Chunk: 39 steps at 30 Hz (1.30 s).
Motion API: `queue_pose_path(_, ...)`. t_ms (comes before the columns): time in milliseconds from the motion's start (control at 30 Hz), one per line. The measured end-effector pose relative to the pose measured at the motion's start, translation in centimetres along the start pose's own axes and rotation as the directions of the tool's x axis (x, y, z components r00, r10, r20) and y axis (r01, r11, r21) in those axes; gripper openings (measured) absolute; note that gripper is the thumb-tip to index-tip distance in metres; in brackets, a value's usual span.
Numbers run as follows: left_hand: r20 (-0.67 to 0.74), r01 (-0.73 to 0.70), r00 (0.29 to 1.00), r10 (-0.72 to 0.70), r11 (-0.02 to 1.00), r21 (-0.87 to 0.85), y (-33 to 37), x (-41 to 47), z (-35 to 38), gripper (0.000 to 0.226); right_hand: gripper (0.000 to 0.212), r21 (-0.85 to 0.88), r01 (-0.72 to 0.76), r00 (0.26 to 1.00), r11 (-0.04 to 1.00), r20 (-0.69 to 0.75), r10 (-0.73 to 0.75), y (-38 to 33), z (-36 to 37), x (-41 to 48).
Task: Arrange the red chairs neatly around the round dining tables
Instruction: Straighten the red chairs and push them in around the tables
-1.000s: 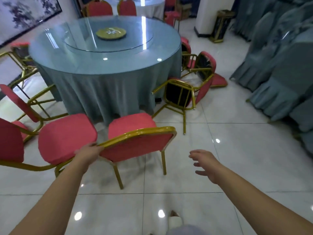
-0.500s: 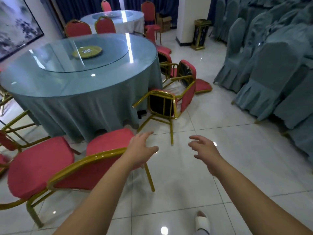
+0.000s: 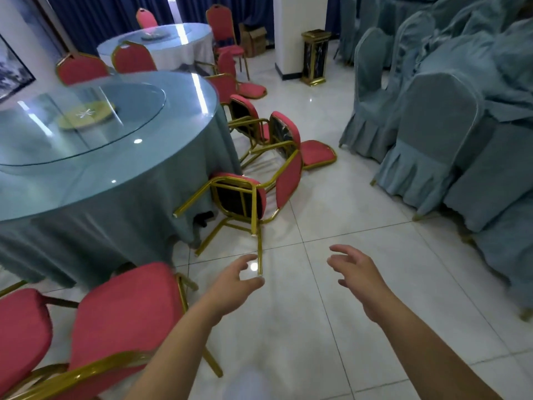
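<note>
Holds two bare arms out over the white tile floor (image 3: 331,327), left hand (image 3: 236,280) and right hand (image 3: 356,272) both empty, fingers spread and loosely curled. Faces at least three toppled red chairs beside the near round table (image 3: 115,174): the nearest toppled chair (image 3: 284,180) on its side, one gold leg tip near the left hand, a second toppled chair (image 3: 285,134) and a third toppled chair (image 3: 245,111) behind it. Stands beside two upright red chairs (image 3: 124,313) at lower left. Beyond, a second round table (image 3: 173,50), four more upright chairs (image 3: 132,57) and rows of teal-covered chairs (image 3: 438,134) at right.
</note>
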<state>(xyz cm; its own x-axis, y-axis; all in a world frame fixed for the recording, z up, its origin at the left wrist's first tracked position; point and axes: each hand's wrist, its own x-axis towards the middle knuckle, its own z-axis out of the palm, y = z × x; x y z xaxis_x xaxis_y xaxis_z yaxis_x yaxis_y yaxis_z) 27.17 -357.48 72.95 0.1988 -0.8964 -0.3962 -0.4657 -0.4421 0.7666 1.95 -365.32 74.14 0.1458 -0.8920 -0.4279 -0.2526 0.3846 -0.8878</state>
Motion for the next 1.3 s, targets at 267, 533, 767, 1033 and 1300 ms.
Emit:
queue_pose_path(267, -0.044, 0.012, 0.999, -0.014, 0.999, -0.043, 6.8, 18.0, -2.1, 0.056, 0.028, -0.068, 0.064, 0.998, 0.996, 0.033, -0.062, -7.6, -3.4, 16.3)
queue_pose_path(533, 0.049, 0.019, 0.999, -0.014, 0.995, -0.097, 15.3, 37.7, -4.6, 0.053, 0.03, -0.106, 0.051, 0.999, 0.993, -0.006, -0.052, -17.6, -7.2, 31.2)
queue_pose_path(767, 0.164, -0.04, 0.985, 0.048, 0.998, -0.05, 22.2, 52.6, -3.9, 0.062, 0.026, -0.058, -0.037, 0.989, 0.998, -0.147, 0.028, -20.4, -13.3, 43.2)
queue_pose_path(1033, 0.082, 0.061, 0.995, -0.061, 0.998, 0.01, 26.4, 69.2, -4.5, 0.058, 0.027, -0.074, -0.044, 0.998, 0.996, -0.057, 0.04, -24.8, -14.5, 63.8)
queue_pose_path(1300, -0.081, 0.228, 0.967, -0.243, 0.96, -0.161, 31.1, 82.6, -10.5, 0.055, 0.026, -0.177, 0.009, 0.977, 0.984, 0.213, 0.03, -34.5, -10.6, 85.8)
